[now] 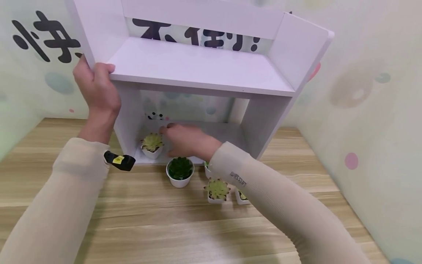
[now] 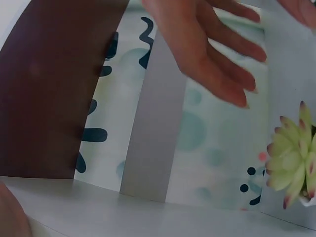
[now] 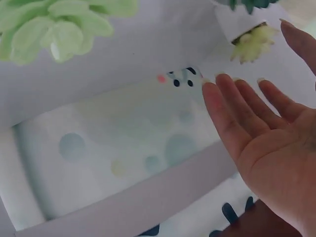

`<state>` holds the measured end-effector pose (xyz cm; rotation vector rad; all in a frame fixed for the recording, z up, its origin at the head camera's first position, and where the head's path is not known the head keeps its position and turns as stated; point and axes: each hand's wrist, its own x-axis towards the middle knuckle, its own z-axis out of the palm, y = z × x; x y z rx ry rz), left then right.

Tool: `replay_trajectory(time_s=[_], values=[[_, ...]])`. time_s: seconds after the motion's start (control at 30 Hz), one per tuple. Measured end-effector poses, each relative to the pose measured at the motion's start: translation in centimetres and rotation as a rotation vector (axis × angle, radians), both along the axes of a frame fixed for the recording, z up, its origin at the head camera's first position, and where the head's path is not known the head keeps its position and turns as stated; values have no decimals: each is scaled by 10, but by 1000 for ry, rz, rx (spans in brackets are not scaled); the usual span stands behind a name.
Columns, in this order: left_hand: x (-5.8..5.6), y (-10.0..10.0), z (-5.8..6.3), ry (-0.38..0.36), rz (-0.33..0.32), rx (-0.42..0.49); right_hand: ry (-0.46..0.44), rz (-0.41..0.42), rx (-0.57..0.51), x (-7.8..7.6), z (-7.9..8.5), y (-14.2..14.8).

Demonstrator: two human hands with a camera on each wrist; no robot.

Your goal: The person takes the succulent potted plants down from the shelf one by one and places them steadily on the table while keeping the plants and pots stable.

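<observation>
My left hand (image 1: 100, 87) grips the left side panel of a white two-tier shelf (image 1: 201, 68), its thumb over the front edge by the upper board. Inside the lower compartment, my right hand (image 1: 188, 140) reaches in with fingers extended and nothing in them; its open palm also shows in the right wrist view. Just left of it, a pale green succulent (image 1: 152, 142) with reddish tips stands in a white pot on the compartment floor. Below the right hand, a dark green succulent (image 1: 180, 169) sits in a round white pot by the shelf's front edge.
On the wooden table (image 1: 158, 234), a pale succulent (image 1: 217, 190) in a square white pot stands before the shelf. Another pot (image 1: 242, 197) and one further back (image 1: 208, 171) are partly hidden by the right sleeve. A patterned wall (image 1: 356, 88) rises behind and to the right.
</observation>
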<state>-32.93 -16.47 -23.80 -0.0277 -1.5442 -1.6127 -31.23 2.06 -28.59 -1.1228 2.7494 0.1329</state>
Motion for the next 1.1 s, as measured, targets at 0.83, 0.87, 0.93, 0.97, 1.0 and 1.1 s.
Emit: replay_trajectory(time_s=[0.83,0.87,0.93,0.97,1.0,1.1], values=[[2,2,-2,-29,34,-50,-68,-15,80,-19,-41,-48],[2,1,-2,-34,40,-56,-67,-18,80,-20,-43,-48],[2,1,-2,-40,50,-63,-69,-23,66,-20,-45,-48],[3,1,-2,-42,55,-64,-66,-18,61,-20,-46,-48],[2,1,-2,-44,60,-67,-63,-12,55,-20,-47,-47],[2,1,-2,-43,66,-63,-42,8,41,-22,-49,-46]])
